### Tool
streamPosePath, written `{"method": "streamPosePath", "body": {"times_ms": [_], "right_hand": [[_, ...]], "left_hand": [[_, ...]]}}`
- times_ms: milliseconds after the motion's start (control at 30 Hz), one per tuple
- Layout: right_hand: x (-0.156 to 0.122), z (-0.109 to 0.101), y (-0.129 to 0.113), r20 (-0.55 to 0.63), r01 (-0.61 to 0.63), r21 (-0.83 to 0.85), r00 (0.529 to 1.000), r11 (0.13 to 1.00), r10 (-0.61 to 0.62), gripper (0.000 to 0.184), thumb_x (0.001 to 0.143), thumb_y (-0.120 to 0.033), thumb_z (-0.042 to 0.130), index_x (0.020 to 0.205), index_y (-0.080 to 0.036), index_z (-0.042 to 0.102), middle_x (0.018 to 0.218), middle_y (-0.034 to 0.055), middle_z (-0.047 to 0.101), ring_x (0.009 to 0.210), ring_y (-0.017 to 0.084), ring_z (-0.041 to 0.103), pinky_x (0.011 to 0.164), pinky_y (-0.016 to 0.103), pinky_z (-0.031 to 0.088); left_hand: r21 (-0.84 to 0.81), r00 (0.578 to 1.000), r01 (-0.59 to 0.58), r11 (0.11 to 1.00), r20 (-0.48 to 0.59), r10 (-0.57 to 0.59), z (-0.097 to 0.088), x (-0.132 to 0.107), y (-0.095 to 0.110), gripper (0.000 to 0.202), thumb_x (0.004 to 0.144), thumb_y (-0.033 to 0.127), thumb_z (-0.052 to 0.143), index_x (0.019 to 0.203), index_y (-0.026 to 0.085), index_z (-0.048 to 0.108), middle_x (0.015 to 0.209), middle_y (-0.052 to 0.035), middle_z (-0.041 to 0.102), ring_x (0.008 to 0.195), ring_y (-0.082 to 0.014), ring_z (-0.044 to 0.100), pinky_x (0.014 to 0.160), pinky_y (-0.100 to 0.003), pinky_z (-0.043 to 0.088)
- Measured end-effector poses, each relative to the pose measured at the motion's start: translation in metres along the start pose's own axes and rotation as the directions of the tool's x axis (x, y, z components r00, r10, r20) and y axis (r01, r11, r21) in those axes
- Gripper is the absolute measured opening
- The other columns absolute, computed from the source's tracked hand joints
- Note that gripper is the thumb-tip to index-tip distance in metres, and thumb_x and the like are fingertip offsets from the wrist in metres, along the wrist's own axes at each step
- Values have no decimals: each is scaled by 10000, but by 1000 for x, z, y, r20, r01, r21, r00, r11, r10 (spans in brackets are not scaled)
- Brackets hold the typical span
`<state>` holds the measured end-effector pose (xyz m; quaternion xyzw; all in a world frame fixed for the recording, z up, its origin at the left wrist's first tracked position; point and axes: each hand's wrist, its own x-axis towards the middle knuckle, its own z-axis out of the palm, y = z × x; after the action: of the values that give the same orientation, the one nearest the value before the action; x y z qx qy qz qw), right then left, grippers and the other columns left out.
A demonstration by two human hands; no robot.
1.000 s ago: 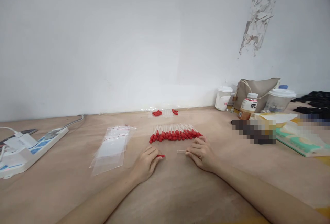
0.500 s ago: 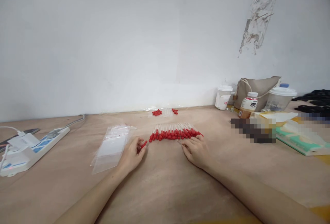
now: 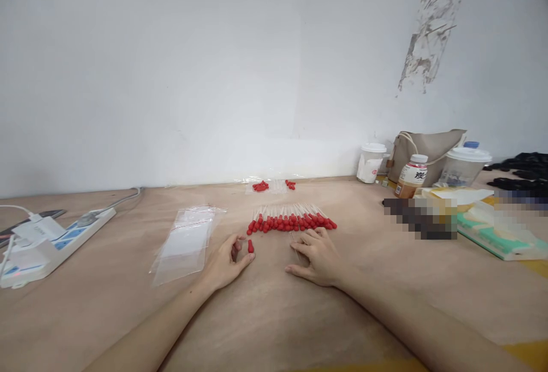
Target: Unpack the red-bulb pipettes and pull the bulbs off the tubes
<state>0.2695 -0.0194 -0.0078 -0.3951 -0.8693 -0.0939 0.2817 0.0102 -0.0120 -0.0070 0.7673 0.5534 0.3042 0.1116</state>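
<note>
My left hand (image 3: 229, 259) rests on the table with its thumb and forefinger apart. A single red rubber bulb (image 3: 250, 246) is at the tip of that thumb, seemingly touching it. My right hand (image 3: 319, 255) has its fingers spread, thumb apart from the rest. Under its fingertips is a thin clear tube (image 3: 293, 241), hard to make out. Beyond both hands lies a row of droppers (image 3: 291, 222), their red bulbs toward me and thin pale tubes pointing at the wall.
Clear zip bags (image 3: 184, 246) lie left of my left hand. A power strip (image 3: 81, 241) is farther left. Small red bulbs (image 3: 260, 186) sit on clear plastic by the wall. At right stand a lidded cup (image 3: 371, 164), a bottle (image 3: 411, 177), a bag (image 3: 428, 146) and a tissue pack (image 3: 500, 235).
My left fingers have opened from the red bulb, which now stands at the thumb tip. My right hand has shifted slightly left and toward me, its thumb spreading away from the fingers.
</note>
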Motion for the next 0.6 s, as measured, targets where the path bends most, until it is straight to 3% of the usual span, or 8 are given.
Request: {"method": "streamPosePath", "body": {"times_ms": [200, 400, 500, 600], "right_hand": [[-5, -1, 3, -29, -42, 49, 999, 998, 43, 449, 662, -553, 567, 963, -223, 613, 802, 51, 579, 785, 192, 459, 773, 368, 276], [-7, -5, 9, 13, -58, 161, 998, 985, 57, 255, 757, -355, 530, 972, -234, 597, 776, 28, 580, 756, 164, 459, 751, 340, 283], [-6, -3, 11, 14, -69, 191, 998, 979, 67, 200, 815, -260, 450, 939, -232, 605, 731, 20, 573, 737, 151, 456, 732, 324, 280], [-5, -1, 14, -20, -105, 201, 994, 974, 111, 202, 839, -243, 417, 902, -225, 608, 719, 20, 577, 727, 149, 454, 720, 319, 274]], "left_hand": [[10, 1000, -5, 1000, -25, 6, -2, -3, 4, 454, 706, 485, 540, 1064, 209, 499, 773, -3, 526, 589, -124, 508, 544, -250, 429], [-4, 990, 42, 999, -136, -42, 1, 0, 1, 376, 746, 461, 489, 1024, 208, 512, 821, -16, 518, 643, -136, 515, 568, -253, 434], [33, 984, 38, 999, -178, -31, -4, 15, 3, 326, 755, 440, 473, 963, 198, 544, 839, -32, 544, 741, -163, 532, 599, -253, 426], [94, 993, 33, 995, -116, -22, -11, 44, 10, 291, 743, 433, 478, 877, 196, 582, 856, -35, 592, 800, -172, 550, 672, -254, 414]]}}
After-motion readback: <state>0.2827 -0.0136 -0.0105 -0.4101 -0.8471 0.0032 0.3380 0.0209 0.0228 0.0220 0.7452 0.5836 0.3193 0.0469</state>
